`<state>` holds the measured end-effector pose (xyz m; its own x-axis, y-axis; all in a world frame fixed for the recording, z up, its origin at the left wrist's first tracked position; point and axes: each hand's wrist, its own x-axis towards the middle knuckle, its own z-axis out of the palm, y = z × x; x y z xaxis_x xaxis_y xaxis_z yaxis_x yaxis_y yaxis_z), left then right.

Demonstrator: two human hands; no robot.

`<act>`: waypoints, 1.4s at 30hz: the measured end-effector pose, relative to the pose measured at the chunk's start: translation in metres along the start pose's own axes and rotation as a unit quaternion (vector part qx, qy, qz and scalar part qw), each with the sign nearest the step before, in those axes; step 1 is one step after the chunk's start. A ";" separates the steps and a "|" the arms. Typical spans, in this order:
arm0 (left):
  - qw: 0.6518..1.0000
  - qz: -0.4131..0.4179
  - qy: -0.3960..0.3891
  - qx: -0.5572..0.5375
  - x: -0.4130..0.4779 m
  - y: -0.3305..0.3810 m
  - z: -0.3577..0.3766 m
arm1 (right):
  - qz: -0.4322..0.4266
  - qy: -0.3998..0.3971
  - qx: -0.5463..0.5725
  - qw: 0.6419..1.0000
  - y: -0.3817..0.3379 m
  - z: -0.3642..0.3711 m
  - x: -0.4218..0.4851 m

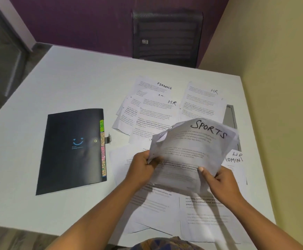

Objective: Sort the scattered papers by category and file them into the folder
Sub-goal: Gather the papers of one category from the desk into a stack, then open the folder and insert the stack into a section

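Head view shows the sorting step in hand: a sheet headed SPORTS (pixel 194 152) is held up off the desk (pixel 75 83), bowed and a little blurred, just in front of the person. More sheets may be behind it; I cannot tell.

The left hand (pixel 141 165) grips the sheet's left edge, fingers curled round it. The right hand (pixel 219 181) pinches the lower right edge, thumb on top and fingers tucked under.

Loose papers (pixel 156 204) lie overlapping beneath and beyond the hands, among them one marked FINANCE (pixel 152 87), one marked HR (pixel 203 98) and one marked ADMIN (pixel 234 159) just right of the raised sheet.

The dark folder (pixel 71 152) lies closed to the left, apart from the pile, its coloured tabs (pixel 103 152) facing the papers; the lowest tab reads SPORTS.

To my eye, filing has not begun. Next, I'd judge, this sheet wants setting down with its own kind, or the folder opening at that tab, which needs one hand freed. A black chair (pixel 167 37) stands at the far side.
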<state>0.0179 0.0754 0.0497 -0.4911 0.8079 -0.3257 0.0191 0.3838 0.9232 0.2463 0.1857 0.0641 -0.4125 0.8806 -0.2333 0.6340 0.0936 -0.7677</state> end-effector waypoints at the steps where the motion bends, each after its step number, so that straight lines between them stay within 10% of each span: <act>1: 1.000 0.003 -0.001 -0.009 -0.001 0.002 -0.005 | -0.009 0.004 0.011 1.000 -0.005 0.000 -0.001; 13: 0.995 -0.034 0.020 -0.095 -0.025 -0.017 -0.056 | 0.025 0.082 0.194 0.977 -0.052 0.055 -0.003; 19: 0.992 -0.053 0.052 -0.098 -0.032 -0.046 -0.080 | 0.129 -0.030 0.212 0.968 -0.051 0.081 -0.010; 24: 0.992 -0.026 0.098 0.079 -0.026 -0.070 -0.106 | 0.166 -0.022 0.237 0.957 -0.053 0.111 -0.026; 30: 0.905 -0.084 0.229 0.348 0.011 -0.127 -0.139 | 0.184 0.031 0.225 0.956 -0.054 0.125 -0.044; 34: 0.881 -0.205 0.165 0.393 0.026 -0.131 -0.143 | 0.201 0.067 0.224 0.951 -0.049 0.119 -0.058; 42: 0.858 -0.198 0.085 0.467 0.023 -0.127 -0.147 | 0.224 0.093 0.237 0.941 -0.038 0.115 -0.077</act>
<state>-0.1237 -0.0204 -0.0454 -0.7387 0.4856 -0.4674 0.4715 0.8679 0.1565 0.1786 0.0606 0.0428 -0.0231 0.8525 -0.5222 0.3353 -0.4854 -0.8074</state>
